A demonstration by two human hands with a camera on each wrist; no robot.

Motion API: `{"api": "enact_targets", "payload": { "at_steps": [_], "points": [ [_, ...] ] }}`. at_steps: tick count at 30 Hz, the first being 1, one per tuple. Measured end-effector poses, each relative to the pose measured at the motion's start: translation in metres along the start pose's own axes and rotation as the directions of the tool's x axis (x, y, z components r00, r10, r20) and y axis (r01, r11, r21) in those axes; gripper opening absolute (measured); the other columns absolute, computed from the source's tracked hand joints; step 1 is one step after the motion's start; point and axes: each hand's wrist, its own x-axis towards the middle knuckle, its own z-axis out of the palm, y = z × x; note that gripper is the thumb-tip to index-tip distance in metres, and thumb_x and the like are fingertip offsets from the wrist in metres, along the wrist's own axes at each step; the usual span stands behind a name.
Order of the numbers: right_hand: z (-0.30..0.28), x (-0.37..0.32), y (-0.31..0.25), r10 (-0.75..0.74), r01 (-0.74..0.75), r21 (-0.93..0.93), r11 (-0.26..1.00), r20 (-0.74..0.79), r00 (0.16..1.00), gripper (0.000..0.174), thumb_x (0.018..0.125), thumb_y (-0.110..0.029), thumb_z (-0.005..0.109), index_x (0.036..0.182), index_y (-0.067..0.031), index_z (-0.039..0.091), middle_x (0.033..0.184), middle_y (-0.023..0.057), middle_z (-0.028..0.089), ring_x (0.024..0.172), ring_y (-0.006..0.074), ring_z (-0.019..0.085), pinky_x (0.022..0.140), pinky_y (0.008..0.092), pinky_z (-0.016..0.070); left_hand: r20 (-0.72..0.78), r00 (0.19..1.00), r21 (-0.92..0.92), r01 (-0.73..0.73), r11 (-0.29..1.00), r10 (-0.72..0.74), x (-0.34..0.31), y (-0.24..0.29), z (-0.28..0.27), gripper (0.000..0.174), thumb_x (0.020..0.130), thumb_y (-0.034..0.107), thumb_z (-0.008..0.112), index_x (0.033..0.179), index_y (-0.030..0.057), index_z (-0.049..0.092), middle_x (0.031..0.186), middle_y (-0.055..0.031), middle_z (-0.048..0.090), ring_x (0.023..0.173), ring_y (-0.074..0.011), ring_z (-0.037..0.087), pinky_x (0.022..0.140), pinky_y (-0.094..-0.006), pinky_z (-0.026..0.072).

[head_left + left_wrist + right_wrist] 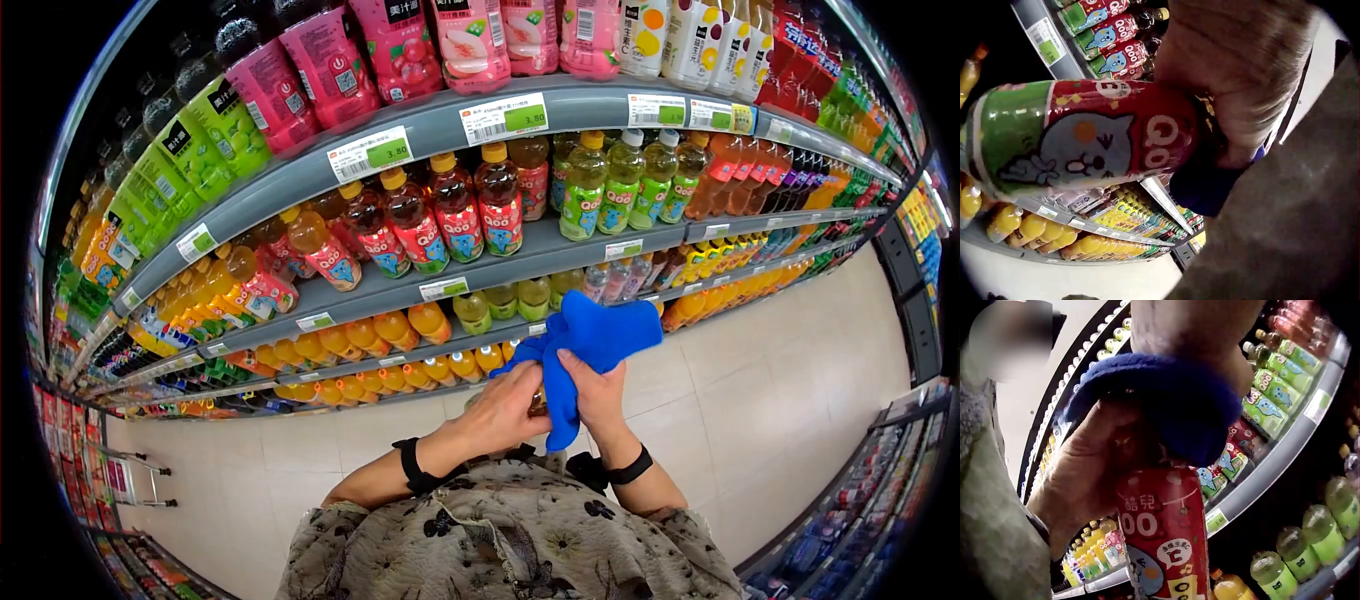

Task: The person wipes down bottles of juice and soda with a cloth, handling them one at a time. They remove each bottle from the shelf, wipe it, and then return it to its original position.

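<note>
My left hand grips a Qoo juice bottle by its upper part. The bottle's red and green label with a blue cartoon figure shows large in the left wrist view. My right hand holds a bright blue cloth, the thumb pressed on top of it. That cloth is draped around the bottle's top end, so cap and neck are hidden. Both hands are close together in front of the chest, and the bottle's body is mostly hidden behind the left hand in the head view.
Curved shelves of drinks run across the front. Red-labelled Qoo bottles and green-labelled ones stand on the middle shelf, with orange drinks below. Pink bottles line the upper shelf. Behind at left is a trolley on the tiled floor.
</note>
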Motion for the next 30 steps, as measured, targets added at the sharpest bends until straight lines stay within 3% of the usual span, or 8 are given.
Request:
{"api": "enact_targets", "payload": {
  "at_steps": [5, 7, 12, 17, 20, 23, 24, 30],
  "points": [
    [-0.015, 0.011, 0.040, 0.177, -0.172, 0.173, 0.970, -0.013, 0.984, 0.022, 0.081, -0.005, 0.065, 0.101, 0.0001, 0.059, 0.095, 0.0060, 0.062, 0.083, 0.0133, 0.059, 0.074, 0.0257, 0.0477, -0.031, 0.999, -0.120, -0.016, 0.993, 0.012, 0.003, 0.013, -0.008, 0.052, 0.069, 0.019, 0.072, 0.111, 0.0021, 0.046, 0.105, -0.0168, 0.051, 0.094, -0.0347, 0.054, 0.077, -0.0405, 0.0449],
    [-0.023, 0.013, 0.059, 0.202, -0.198, -0.056, 0.979, 0.073, 0.977, 0.024, 0.083, -0.007, 0.062, 0.105, 0.0001, 0.056, 0.099, 0.0057, 0.061, 0.084, 0.0134, 0.058, 0.075, 0.0263, 0.0474, -0.028, 0.999, -0.199, 0.011, 0.980, -0.016, 0.005, 0.018, -0.012, 0.052, 0.069, 0.018, 0.072, 0.111, 0.0029, 0.046, 0.108, -0.0163, 0.051, 0.097, -0.0331, 0.054, 0.079, -0.0391, 0.0452],
    [-0.027, 0.002, 0.064, 0.334, -0.347, 0.081, 0.935, 0.135, 0.933, 0.026, 0.088, -0.014, 0.056, 0.110, 0.0000, 0.054, 0.104, 0.0044, 0.060, 0.093, 0.0127, 0.056, 0.084, 0.0272, 0.0437, -0.347, 0.893, -0.182, -0.362, 0.914, 0.285, 0.008, 0.027, -0.032, 0.059, 0.063, 0.010, 0.077, 0.112, 0.0019, 0.045, 0.112, -0.0142, 0.054, 0.099, -0.0243, 0.055, 0.086, -0.0362, 0.0431],
    [-0.030, -0.005, 0.033, 0.106, -0.143, 0.170, 0.975, 0.213, 0.971, 0.042, 0.090, -0.017, 0.053, 0.126, 0.0009, 0.042, 0.120, 0.0088, 0.052, 0.106, 0.0175, 0.052, 0.092, 0.0329, 0.0404, -0.432, 0.893, -0.127, -0.201, 0.971, 0.129, 0.012, 0.026, -0.040, 0.054, 0.067, 0.013, 0.076, 0.112, 0.0018, 0.049, 0.107, -0.0149, 0.053, 0.099, -0.0278, 0.053, 0.085, -0.0351, 0.0436],
    [-0.013, -0.012, 0.001, -0.186, 0.352, -0.270, 0.896, 0.492, 0.851, 0.056, 0.086, -0.016, 0.058, 0.133, -0.0003, 0.033, 0.133, 0.0152, 0.039, 0.120, 0.0253, 0.041, 0.100, 0.0403, 0.0332, -0.435, 0.900, -0.169, -0.063, 0.984, -0.017, 0.015, 0.021, -0.030, 0.049, 0.073, 0.015, 0.073, 0.112, -0.0002, 0.048, 0.106, -0.0149, 0.052, 0.097, -0.0280, 0.052, 0.084, -0.0340, 0.0430],
    [0.006, -0.009, 0.032, -0.197, 0.399, -0.378, 0.835, 0.472, 0.860, 0.058, 0.085, -0.015, 0.057, 0.134, 0.0003, 0.030, 0.134, 0.0155, 0.037, 0.123, 0.0262, 0.038, 0.103, 0.0398, 0.0295, -0.489, 0.865, -0.335, -0.067, 0.940, -0.113, 0.014, 0.019, -0.014, 0.042, 0.079, 0.018, 0.068, 0.112, -0.0009, 0.048, 0.106, -0.0146, 0.052, 0.096, -0.0273, 0.052, 0.084, -0.0334, 0.0420],
    [0.018, -0.007, 0.029, -0.100, 0.144, -0.074, 0.987, 0.422, 0.901, 0.056, 0.087, -0.015, 0.052, 0.135, 0.0012, 0.027, 0.134, 0.0150, 0.037, 0.124, 0.0262, 0.037, 0.103, 0.0389, 0.0295, -0.527, 0.826, -0.480, -0.093, 0.872, -0.202, 0.014, 0.019, -0.010, 0.039, 0.082, 0.020, 0.064, 0.111, -0.0011, 0.049, 0.106, -0.0144, 0.051, 0.096, -0.0269, 0.051, 0.084, -0.0331, 0.0416],
    [0.012, -0.003, 0.074, -0.216, 0.180, 0.149, 0.972, 0.272, 0.938, 0.053, 0.092, -0.025, 0.044, 0.134, 0.0025, 0.028, 0.131, 0.0144, 0.040, 0.120, 0.0247, 0.041, 0.102, 0.0371, 0.0306, -0.646, 0.761, -0.183, -0.218, 0.959, 0.050, 0.022, 0.014, -0.021, 0.041, 0.086, 0.032, 0.060, 0.107, -0.0018, 0.052, 0.105, -0.0140, 0.054, 0.097, -0.0251, 0.051, 0.085, -0.0324, 0.0409]
  ]
}}
